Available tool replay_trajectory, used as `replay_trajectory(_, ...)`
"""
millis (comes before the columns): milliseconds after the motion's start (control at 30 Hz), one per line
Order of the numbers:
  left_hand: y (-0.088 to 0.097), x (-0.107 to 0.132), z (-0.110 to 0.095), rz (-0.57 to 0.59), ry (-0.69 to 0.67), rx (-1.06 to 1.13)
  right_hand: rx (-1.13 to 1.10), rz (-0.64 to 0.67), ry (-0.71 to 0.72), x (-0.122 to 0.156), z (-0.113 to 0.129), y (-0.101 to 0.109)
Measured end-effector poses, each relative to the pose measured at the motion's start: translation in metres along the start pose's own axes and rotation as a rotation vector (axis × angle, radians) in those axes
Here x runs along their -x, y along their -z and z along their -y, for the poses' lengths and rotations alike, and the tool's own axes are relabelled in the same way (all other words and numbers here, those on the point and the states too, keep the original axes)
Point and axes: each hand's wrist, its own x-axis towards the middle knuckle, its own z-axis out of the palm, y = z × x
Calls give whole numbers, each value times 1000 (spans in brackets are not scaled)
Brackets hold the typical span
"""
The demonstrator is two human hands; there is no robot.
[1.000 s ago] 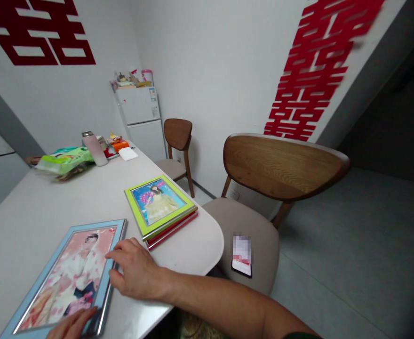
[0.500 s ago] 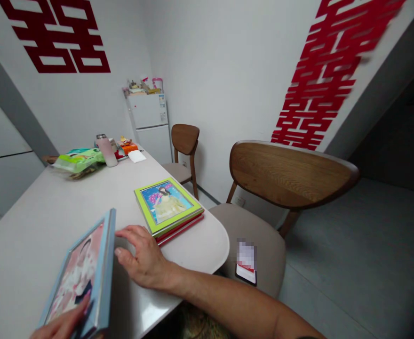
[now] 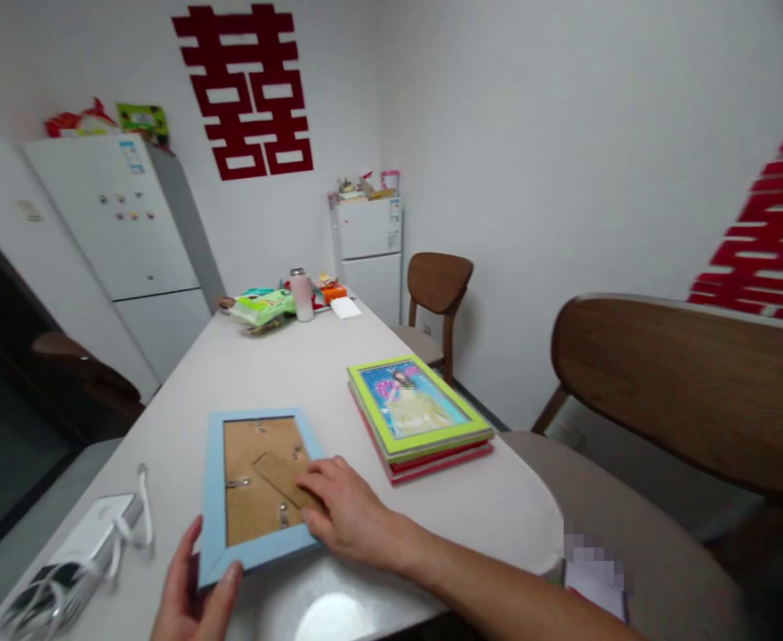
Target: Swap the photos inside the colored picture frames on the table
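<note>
A light blue picture frame [image 3: 213,485] is tilted over the near part of the table, its brown backing board [image 3: 245,516] facing up with small metal clips around the edge. My left hand [image 3: 197,588] grips the frame's lower left corner, thumb on top. My right hand [image 3: 348,512] is at the frame's right side, its fingers closed on the loose end of the brown stand flap [image 3: 285,476]. To the right lies a stack of frames: a lime green picture frame [image 3: 424,441] with a princess picture sits on top of a red picture frame [image 3: 441,465].
A white power strip or adapter with cables [image 3: 91,543] lies at the table's left edge. At the far end are a pink bottle [image 3: 302,298], green packages [image 3: 264,307] and white paper [image 3: 345,308]. Chairs [image 3: 685,392] line the right side; a phone [image 3: 595,588] rests on the near seat.
The blue frame has been turned from its picture side to its back. My right hand has gone from beside it to the stand flap. The view has swung left.
</note>
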Motion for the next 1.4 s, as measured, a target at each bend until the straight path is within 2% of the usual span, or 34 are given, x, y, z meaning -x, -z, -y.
replay_trajectory(67,-3,8,1,3,74,15,47,30,-11,2,-2,0)
replay_trajectory(133,-5,13,7,14,74,-2,90,61,-22,5,-3,1)
replay_trajectory(367,-4,18,19,-5,-186,-303,144,116,-68,13,4,1)
replay_trajectory(533,-1,18,24,9,-261,-393,166,144,-70,11,5,2)
replay_trajectory(700,0,13,27,36,-258,-407,177,170,-49,5,3,4)
replay_trajectory(833,-5,-1,19,41,-202,-318,195,171,-15,-7,-1,5)
replay_trajectory(933,-13,-12,13,28,-144,-240,253,116,-52,-22,-10,6)
replay_trajectory(1067,-22,-17,17,32,-142,-305,334,101,-120,-34,-18,6)
replay_trajectory(1133,-24,-17,20,45,-148,-349,322,100,-112,-34,-15,4)
replay_trajectory(1233,-24,-15,22,38,-163,-367,218,131,-19,-33,0,-3)
replay_trajectory(1400,-24,-15,24,24,-188,-375,161,225,125,-42,28,-28)
